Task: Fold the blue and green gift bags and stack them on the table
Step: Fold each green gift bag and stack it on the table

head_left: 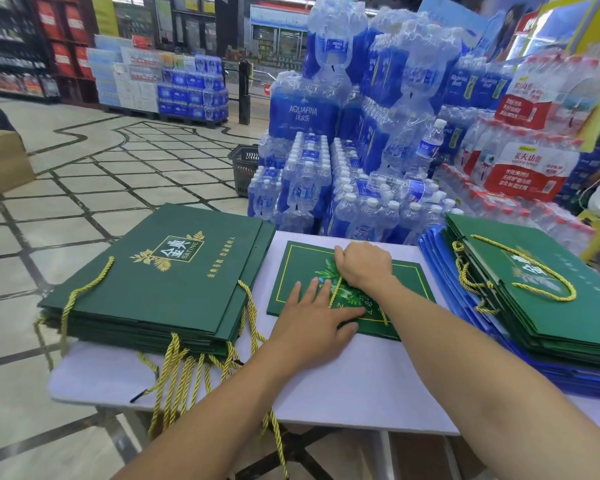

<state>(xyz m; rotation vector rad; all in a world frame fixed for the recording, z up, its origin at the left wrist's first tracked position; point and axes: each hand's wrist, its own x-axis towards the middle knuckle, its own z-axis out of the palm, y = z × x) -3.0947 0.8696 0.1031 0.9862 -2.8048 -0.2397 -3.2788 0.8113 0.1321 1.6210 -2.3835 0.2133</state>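
You have one single green bag (302, 266) lying flat in the middle of the white counter (361, 386), and two stacks flanking it. The stack at 9 o'clock (174, 271) is all green bags, too many to count from the edges, with gold cord handles (174, 379) spilling over the near edge of the counter. The stack at 3 o'clock has green bags (534, 289) on top and blue bags (575, 379) underneath, fanned out a little. Both of your hands are on the single bag. Your left grip (312, 317) lies flat with its fingers straight and spread, pressing the near part of the bag. Your right grip (364, 266) rests knuckles up on the far part with its fingers curled under; you cannot tell whether it pinches the gold cord that runs out from beneath it. The counter stands on a pale tiled floor (84, 188) with dark lines, in a shop. At 12 o'clock, wrapped packs of bottled water (326, 109) are piled high, blue-labelled ones next to red-labelled ones. One dark shopping basket (245, 164) sits on the floor at 11 o'clock, and one cardboard box (0, 161) at 10 o'clock. The single bag is dark green with a thin yellow border line and a printed leaf design at its centre.
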